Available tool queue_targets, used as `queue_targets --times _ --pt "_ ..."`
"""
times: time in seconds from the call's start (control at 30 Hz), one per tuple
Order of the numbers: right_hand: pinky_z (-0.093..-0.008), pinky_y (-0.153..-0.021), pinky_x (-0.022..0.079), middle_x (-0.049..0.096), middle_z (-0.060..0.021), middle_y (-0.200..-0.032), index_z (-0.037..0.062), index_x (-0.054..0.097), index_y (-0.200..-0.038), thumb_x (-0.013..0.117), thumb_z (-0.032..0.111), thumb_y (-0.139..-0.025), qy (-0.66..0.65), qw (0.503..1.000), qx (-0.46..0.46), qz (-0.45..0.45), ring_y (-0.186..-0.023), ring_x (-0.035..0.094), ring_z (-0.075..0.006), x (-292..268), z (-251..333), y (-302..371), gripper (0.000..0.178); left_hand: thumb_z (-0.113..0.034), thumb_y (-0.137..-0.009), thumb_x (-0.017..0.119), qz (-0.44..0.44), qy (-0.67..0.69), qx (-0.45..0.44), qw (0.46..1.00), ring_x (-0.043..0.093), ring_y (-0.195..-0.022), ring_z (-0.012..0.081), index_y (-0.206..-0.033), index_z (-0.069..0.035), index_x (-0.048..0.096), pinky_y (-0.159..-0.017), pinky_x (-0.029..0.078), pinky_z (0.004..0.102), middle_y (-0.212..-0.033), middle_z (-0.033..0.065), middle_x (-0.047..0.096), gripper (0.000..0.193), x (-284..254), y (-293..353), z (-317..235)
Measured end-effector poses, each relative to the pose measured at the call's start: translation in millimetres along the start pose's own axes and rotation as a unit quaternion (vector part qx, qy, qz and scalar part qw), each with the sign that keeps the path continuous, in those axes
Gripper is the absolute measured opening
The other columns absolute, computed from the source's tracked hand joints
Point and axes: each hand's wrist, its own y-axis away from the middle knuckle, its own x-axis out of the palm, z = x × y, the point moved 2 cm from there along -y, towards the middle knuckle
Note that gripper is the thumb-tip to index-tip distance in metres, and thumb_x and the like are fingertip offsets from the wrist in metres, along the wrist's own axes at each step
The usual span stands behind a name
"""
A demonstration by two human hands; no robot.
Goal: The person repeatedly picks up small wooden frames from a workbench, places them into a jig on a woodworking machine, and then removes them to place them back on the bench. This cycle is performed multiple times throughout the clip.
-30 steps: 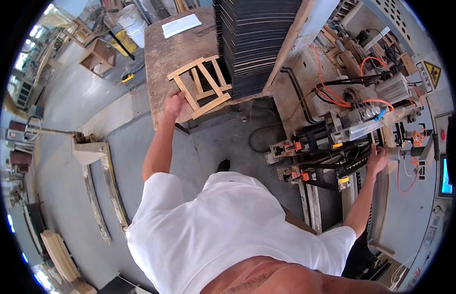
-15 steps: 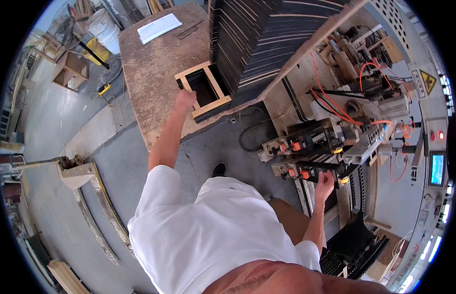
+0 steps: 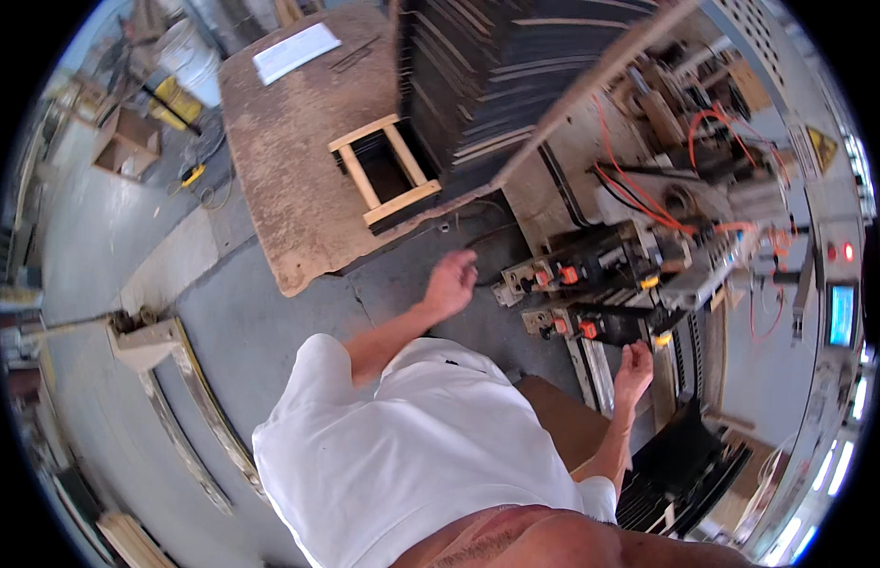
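Observation:
My left hand (image 3: 451, 283) is over the grey floor between the table and the machine, its fingers loosely bent and apart, with nothing seen in them. My right hand (image 3: 633, 375) is at the near edge of the machine's lower clamp unit (image 3: 606, 328), next to a yellow knob (image 3: 662, 339). Its fingertips are bent together; what they hold, if anything, is too small to make out. On the table's near right corner, a stack of black frames topped by a pale wooden frame (image 3: 402, 204) stands beside a tall stack of black strips (image 3: 516, 85).
The worn brown table (image 3: 289, 189) carries a white paper sheet (image 3: 296, 52). A second clamp unit (image 3: 591, 265), orange air hoses (image 3: 648, 213) and a lit control screen (image 3: 842, 315) are at right. Metal rails (image 3: 199, 407) lie at left; black pieces (image 3: 681, 464) rest at lower right.
My left hand has let go of the wooden frame and moved right and nearer, toward the machine. My right hand has shifted slightly nearer me along the clamp unit.

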Motion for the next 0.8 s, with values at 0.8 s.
queue_targets --times 0.8 --pt "-0.0464 -0.073 0.047 0.063 -0.0157 -0.090 0.0064 0.058 -0.095 0.066 0.021 -0.083 0.342 0.816 0.445 -0.139 -0.089 0.060 -0.0370 -378.7 -25.1 294.1 0.020 -0.013 -0.094 0.064 0.443 0.196 0.035 0.874 0.062 -0.092 0.0104 -0.115 0.000 0.062 -0.082 0.050 0.0234 -0.102 0.0059 0.066 0.025 299.4 63.6 -164.8"
